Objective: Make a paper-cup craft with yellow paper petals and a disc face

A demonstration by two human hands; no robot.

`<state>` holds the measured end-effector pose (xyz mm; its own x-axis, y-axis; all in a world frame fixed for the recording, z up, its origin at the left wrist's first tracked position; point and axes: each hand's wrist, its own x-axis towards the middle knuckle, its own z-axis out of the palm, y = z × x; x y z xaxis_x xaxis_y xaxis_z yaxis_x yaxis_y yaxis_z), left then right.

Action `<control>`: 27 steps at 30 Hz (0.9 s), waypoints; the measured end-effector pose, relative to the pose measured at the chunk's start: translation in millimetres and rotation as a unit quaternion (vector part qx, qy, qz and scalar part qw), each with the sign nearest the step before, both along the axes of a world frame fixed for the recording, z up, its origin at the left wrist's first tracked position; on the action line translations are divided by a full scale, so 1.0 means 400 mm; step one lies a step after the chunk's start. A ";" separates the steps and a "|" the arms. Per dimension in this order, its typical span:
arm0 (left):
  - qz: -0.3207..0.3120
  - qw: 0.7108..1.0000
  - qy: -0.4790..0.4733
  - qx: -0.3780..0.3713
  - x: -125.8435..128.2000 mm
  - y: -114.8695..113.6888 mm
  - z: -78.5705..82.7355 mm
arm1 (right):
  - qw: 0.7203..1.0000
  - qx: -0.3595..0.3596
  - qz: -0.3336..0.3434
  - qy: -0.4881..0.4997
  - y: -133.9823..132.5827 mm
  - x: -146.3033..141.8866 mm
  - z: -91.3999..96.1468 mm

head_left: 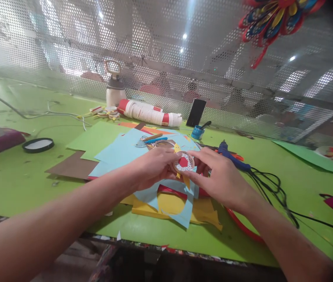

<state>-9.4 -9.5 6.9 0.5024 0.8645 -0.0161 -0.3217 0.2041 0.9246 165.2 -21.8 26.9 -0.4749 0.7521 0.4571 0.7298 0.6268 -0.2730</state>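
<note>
Between my two hands is a small paper turtle (183,162), a round shell with a red centre and white dotted segments, with yellow pieces sticking out above and below. My left hand (162,162) pinches its left rim, thumb on the top face. The fingers and thumb of my right hand (217,172) close on its right side. Light-blue paper sheets (119,154) lie beneath, one with a round hole cut in it (180,215). Yellow material (206,213) shows under that sheet. Just beyond my hands are a blue pen-like tool (156,140) and scissors-like metal pieces, partly hidden.
A blue glue gun (232,156) with a black cable lies right. Behind stand a phone (196,112), a blue pot (197,132), stacked paper cups (150,112) and a spray bottle (115,88). A black-rimmed lid (38,145) sits left. A perforated metal screen (154,51) closes the back.
</note>
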 end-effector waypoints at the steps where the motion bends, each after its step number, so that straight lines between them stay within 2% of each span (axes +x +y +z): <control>1: -0.005 1.000 0.001 0.003 -0.001 0.001 -0.001 | 1.000 -0.009 -0.001 0.004 0.000 0.000 0.002; 10: -0.016 1.000 0.016 -0.011 -0.001 -0.001 0.015 | 0.991 -0.109 -0.005 0.073 0.011 0.015 0.003; 18: -0.028 0.999 0.027 -0.037 -0.005 -0.001 0.025 | 0.992 -0.119 0.000 0.045 0.007 0.016 0.019; 27: -0.019 0.998 0.037 -0.056 -0.003 -0.001 0.028 | 0.979 -0.184 0.002 0.088 0.016 0.024 0.008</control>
<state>-10.4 -10.1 18.0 0.5291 0.8355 -0.1487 -0.2436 0.3174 0.9165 174.7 -15.3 30.1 -0.4168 0.8793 0.2306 0.6489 0.4654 -0.6019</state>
